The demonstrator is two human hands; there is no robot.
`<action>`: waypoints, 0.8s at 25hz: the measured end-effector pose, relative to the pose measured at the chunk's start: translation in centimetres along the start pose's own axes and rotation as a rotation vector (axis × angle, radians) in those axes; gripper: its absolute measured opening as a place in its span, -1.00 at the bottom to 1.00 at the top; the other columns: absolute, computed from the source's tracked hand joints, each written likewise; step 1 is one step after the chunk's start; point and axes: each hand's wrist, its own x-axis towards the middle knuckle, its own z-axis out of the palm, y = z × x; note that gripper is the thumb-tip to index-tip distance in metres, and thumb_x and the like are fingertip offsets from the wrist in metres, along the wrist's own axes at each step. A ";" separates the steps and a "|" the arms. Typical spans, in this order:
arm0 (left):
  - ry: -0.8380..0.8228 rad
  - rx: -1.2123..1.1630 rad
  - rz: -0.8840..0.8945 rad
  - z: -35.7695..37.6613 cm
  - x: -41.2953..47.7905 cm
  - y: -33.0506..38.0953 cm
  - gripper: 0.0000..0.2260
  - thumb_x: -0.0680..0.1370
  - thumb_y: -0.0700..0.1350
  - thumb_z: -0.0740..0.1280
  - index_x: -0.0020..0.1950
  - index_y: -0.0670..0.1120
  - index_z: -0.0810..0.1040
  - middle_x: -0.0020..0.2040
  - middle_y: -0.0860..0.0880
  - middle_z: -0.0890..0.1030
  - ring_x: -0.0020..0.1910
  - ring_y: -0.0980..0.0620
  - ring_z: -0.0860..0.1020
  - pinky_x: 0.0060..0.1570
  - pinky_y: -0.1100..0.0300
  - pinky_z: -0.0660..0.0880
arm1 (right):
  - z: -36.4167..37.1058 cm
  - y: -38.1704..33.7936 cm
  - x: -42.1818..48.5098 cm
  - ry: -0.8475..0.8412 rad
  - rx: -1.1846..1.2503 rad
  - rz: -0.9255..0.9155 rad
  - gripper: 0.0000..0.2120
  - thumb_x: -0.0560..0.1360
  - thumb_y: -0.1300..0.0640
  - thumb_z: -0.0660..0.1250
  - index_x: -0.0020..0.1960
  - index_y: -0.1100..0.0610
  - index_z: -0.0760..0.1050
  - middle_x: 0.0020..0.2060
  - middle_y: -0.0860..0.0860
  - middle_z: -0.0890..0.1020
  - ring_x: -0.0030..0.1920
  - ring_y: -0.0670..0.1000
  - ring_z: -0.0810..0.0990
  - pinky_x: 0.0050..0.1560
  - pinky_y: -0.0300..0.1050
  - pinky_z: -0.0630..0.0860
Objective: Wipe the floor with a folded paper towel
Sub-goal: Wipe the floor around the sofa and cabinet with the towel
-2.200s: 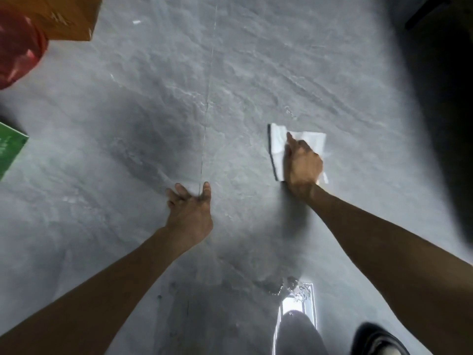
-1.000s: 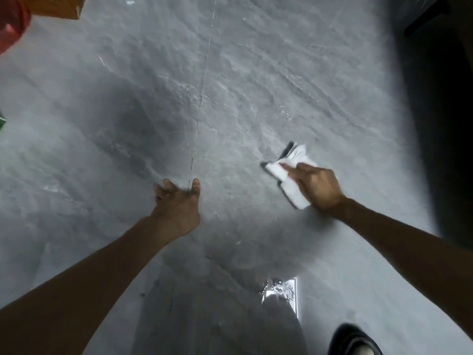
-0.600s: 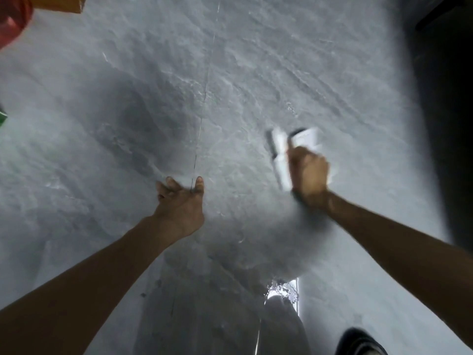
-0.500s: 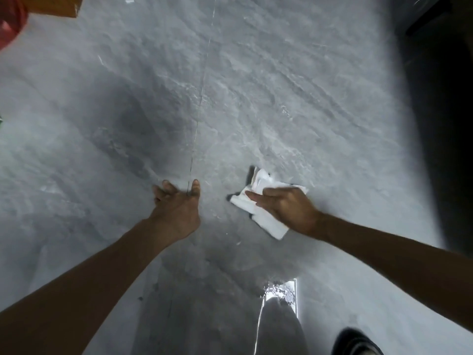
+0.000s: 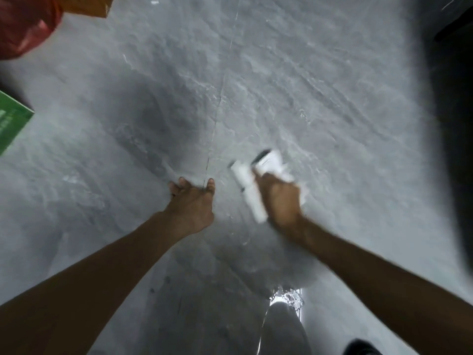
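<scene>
Folded paper towel (image 5: 245, 180): on grey floor (image 5: 320, 73), just right of grout line (image 5: 217, 119), motion-blurred | Right hand (image 5: 280, 198): on towel, covering its near part; finger curl cannot be told | Left hand (image 5: 190, 206): flat on floor astride grout line, fingers straight | Red bag (image 5: 23, 24), green box (image 5: 10, 124): left of grout line, cut off by frame.

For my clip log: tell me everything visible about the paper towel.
The paper towel is white, folded into a layered pad, motion-blurred. It lies on the grey floor under the right hand, which covers its middle; folded edges show to the hand's left and beyond it. The grip is too blurred to read.
</scene>
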 end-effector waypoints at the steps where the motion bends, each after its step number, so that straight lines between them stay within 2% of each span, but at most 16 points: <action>1: -0.008 -0.004 0.010 -0.3 -0.1 0.0 -0.37 0.55 -0.13 0.12 0.57 -0.06 -0.09 0.43 -0.53 0.09 0.45 -0.50 -0.02 0.43 -0.32 -0.02 | 0.6 -2.2 -3.6 -0.066 0.033 -0.213 -0.63 0.41 0.24 0.43 0.21 0.04 0.57 -0.30 0.03 0.62 -0.37 0.10 0.62 -0.44 -0.14 0.40; 2: -0.015 -0.010 0.021 -0.6 -0.3 -0.1 -0.37 0.55 -0.13 0.13 0.56 -0.07 -0.08 0.44 -0.48 0.13 0.46 -0.48 0.00 0.42 -0.31 -0.01 | 0.3 -2.8 -6.0 -0.151 0.068 -0.399 -0.55 0.39 0.24 0.46 0.25 0.00 0.56 -0.31 -0.04 0.59 -0.38 0.02 0.59 -0.46 -0.15 0.38; 4: -0.015 -0.010 0.037 -0.9 -0.6 -0.1 -0.37 0.55 -0.12 0.13 0.56 -0.07 -0.06 0.47 -0.39 0.17 0.46 -0.44 0.02 0.43 -0.29 -0.01 | -1.3 0.5 -6.6 -0.292 0.043 -0.673 -0.59 0.46 0.21 0.39 0.28 -0.05 0.55 -0.25 -0.09 0.57 -0.28 -0.07 0.54 -0.33 -0.20 0.41; 5: -0.008 -0.008 0.046 -0.9 -0.6 -0.1 -0.38 0.55 -0.11 0.13 0.56 -0.07 -0.07 0.47 -0.38 0.15 0.47 -0.44 0.00 0.43 -0.29 -0.02 | -2.1 2.9 -5.4 -0.306 0.027 -0.635 -0.67 0.52 0.18 0.32 0.25 -0.06 0.56 -0.20 -0.09 0.58 -0.20 -0.08 0.55 -0.23 -0.28 0.39; 6: -0.004 -0.006 0.051 -0.7 -0.7 -0.1 -0.38 0.56 -0.11 0.12 0.57 -0.07 -0.08 0.47 -0.41 0.13 0.47 -0.44 -0.02 0.44 -0.29 -0.04 | -3.2 5.6 -3.4 -0.236 0.023 -0.461 -0.77 0.57 0.11 0.27 0.18 -0.07 0.58 -0.15 -0.07 0.62 -0.11 -0.05 0.58 -0.16 -0.31 0.39; 7: 0.001 -0.003 0.053 -0.5 -0.9 -0.2 -0.38 0.56 -0.11 0.12 0.57 -0.07 -0.09 0.47 -0.44 0.09 0.48 -0.44 -0.05 0.44 -0.30 -0.07 | -4.4 7.6 -1.0 -0.151 -0.007 -0.158 -0.81 0.59 0.03 0.24 0.12 -0.07 0.59 -0.10 -0.01 0.65 -0.05 0.06 0.62 -0.09 -0.26 0.42; 9: 0.026 0.008 0.056 0.0 -1.0 -0.4 -0.38 0.56 -0.11 0.11 0.56 -0.05 -0.09 0.46 -0.49 0.03 0.48 -0.44 -0.07 0.44 -0.29 -0.10 | -5.1 9.2 2.3 0.102 -0.044 0.463 -0.75 0.60 -0.03 0.18 0.18 -0.05 0.57 -0.05 0.16 0.66 -0.03 0.25 0.62 -0.05 -0.03 0.49; 10: 0.037 0.009 0.054 0.2 -0.9 -0.5 -0.38 0.56 -0.10 0.11 0.56 -0.04 -0.09 0.45 -0.51 0.01 0.48 -0.45 -0.07 0.45 -0.27 -0.10 | -4.4 7.8 2.9 0.155 -0.098 0.628 -0.73 0.62 -0.01 0.14 0.21 -0.01 0.55 -0.04 0.20 0.65 -0.04 0.28 0.62 -0.04 0.03 0.51; 11: 0.042 -0.001 0.048 0.5 -1.0 -0.7 -0.39 0.56 -0.09 0.11 0.56 -0.03 -0.08 0.44 -0.52 -0.01 0.47 -0.46 -0.07 0.45 -0.26 -0.09 | -3.4 5.1 2.7 0.150 -0.108 0.645 -0.72 0.64 0.02 0.11 0.21 0.04 0.54 -0.04 0.21 0.66 -0.04 0.27 0.63 -0.04 0.07 0.53; 12: 0.048 -0.022 0.036 0.5 -1.0 -0.9 -0.39 0.55 -0.08 0.12 0.56 -0.02 -0.07 0.43 -0.53 0.00 0.46 -0.47 -0.03 0.46 -0.25 -0.04 | -2.1 2.1 1.8 0.119 -0.063 0.519 -0.74 0.65 0.04 0.12 0.18 0.07 0.54 -0.07 0.18 0.67 -0.07 0.24 0.64 -0.08 0.06 0.54; 14: 0.079 -0.074 0.027 0.3 -1.2 -1.2 -0.39 0.52 -0.09 0.18 0.52 -0.08 0.01 0.38 -0.49 0.17 0.38 -0.45 0.16 0.42 -0.20 0.12 | 0.2 -2.6 -2.9 0.007 0.085 -0.039 -0.79 0.59 0.12 0.27 0.18 0.05 0.58 -0.21 0.09 0.66 -0.22 0.14 0.66 -0.29 -0.05 0.54; 15: 0.114 -0.082 0.043 0.1 -1.3 -1.3 -0.40 0.50 -0.12 0.21 0.50 -0.13 0.05 0.32 -0.45 0.28 0.32 -0.42 0.27 0.38 -0.16 0.20 | 0.4 -3.2 -5.4 -0.107 0.073 -0.351 -0.73 0.55 0.17 0.30 0.22 0.02 0.58 -0.25 0.04 0.64 -0.26 0.07 0.64 -0.36 -0.09 0.51; 16: 0.145 -0.081 0.065 -0.1 -1.5 -1.6 -0.42 0.49 -0.16 0.22 0.47 -0.17 0.09 0.27 -0.40 0.35 0.25 -0.38 0.35 0.34 -0.13 0.27 | 0.0 -2.3 -5.9 -0.186 0.032 -0.599 -0.68 0.54 0.18 0.30 0.27 -0.02 0.56 -0.24 0.01 0.62 -0.25 0.03 0.63 -0.35 -0.13 0.50; 17: 0.169 -0.083 0.084 -0.1 -1.6 -2.0 -0.43 0.49 -0.20 0.21 0.47 -0.19 0.10 0.25 -0.37 0.39 0.23 -0.35 0.39 0.31 -0.10 0.31 | -0.8 -1.1 -4.7 -0.231 0.005 -0.683 -0.66 0.55 0.15 0.27 0.30 -0.07 0.53 -0.19 -0.01 0.63 -0.18 0.02 0.64 -0.29 -0.15 0.49; 18: 0.178 -0.089 0.093 -0.2 -1.6 -2.4 -0.43 0.49 -0.23 0.19 0.48 -0.20 0.10 0.28 -0.35 0.39 0.24 -0.33 0.40 0.30 -0.07 0.32 | -1.3 -0.2 -2.7 -0.238 -0.059 -0.581 -0.66 0.58 0.08 0.23 0.32 -0.12 0.49 -0.11 -0.01 0.63 -0.10 0.05 0.64 -0.20 -0.16 0.47; 20: 0.169 -0.098 0.110 0.1 -1.7 -2.9 -0.42 0.51 -0.26 0.17 0.51 -0.19 0.07 0.37 -0.31 0.33 0.31 -0.30 0.38 0.32 -0.05 0.31 | -2.0 0.2 1.1 -0.039 -0.059 0.020 -0.67 0.62 0.02 0.14 0.34 -0.15 0.46 -0.02 0.05 0.64 -0.01 0.16 0.63 -0.09 -0.10 0.45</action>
